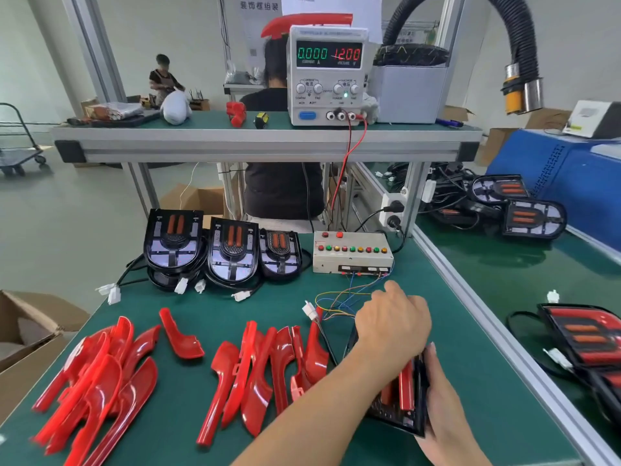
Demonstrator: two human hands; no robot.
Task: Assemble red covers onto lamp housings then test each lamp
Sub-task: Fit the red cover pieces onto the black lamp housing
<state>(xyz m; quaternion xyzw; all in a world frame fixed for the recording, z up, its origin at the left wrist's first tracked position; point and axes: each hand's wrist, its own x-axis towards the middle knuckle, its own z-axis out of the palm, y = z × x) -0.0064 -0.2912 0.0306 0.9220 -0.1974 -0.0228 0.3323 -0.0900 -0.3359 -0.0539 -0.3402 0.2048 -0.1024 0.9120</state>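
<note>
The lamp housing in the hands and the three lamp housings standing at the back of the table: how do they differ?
The held housing is gripped by the right hand with the left hand on top; the three back housings stand untouched on the mat. The held one lies tilted and mostly hidden; the back ones lean upright, faces fully visible. All are black with red-orange strips.

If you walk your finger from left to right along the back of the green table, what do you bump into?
Three black lamp housings in a row → the button box with coloured lights.
</note>
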